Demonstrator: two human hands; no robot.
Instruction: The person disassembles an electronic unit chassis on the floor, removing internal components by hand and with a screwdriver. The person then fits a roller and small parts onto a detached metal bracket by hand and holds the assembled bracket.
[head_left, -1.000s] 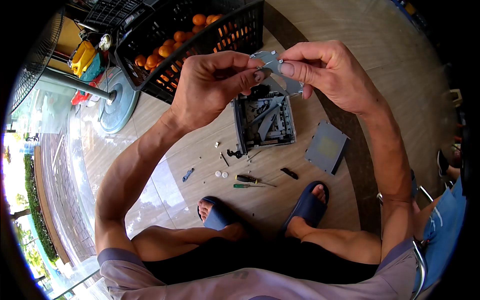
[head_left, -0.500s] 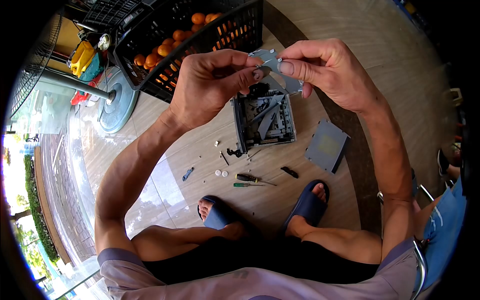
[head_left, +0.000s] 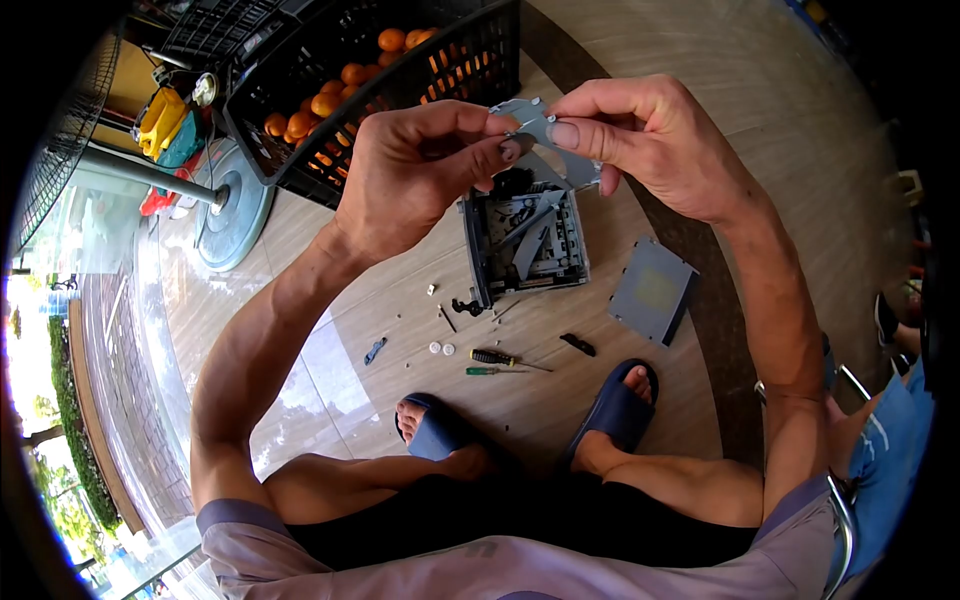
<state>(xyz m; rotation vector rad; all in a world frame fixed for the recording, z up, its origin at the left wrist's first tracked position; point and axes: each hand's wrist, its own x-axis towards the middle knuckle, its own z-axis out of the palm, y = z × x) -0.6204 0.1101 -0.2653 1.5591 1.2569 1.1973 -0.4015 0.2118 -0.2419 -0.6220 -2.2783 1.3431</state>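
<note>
A thin grey metal plate (head_left: 548,150) with small tabs and cut-outs is held up between both hands. My left hand (head_left: 415,165) pinches its left edge between thumb and fingers. At the plate's upper right side, my right hand (head_left: 645,145) grips it the same way, thumb on the near face. Below the plate, on the floor, stands an opened device (head_left: 530,240) with a dark frame and loose flat parts inside. Its far end is partly hidden by the plate and my left fingers.
A flat grey metal box (head_left: 653,290) lies right of the device. Nearer are a black-and-yellow screwdriver (head_left: 493,357), a green screwdriver (head_left: 482,371), white discs (head_left: 441,349) and small parts. A black crate (head_left: 400,100) of oranges stands behind; a person's leg (head_left: 885,440) is at right.
Both hands have shifted very slightly left with the plate, and the plate's tilt has changed a little. The grips look the same.
</note>
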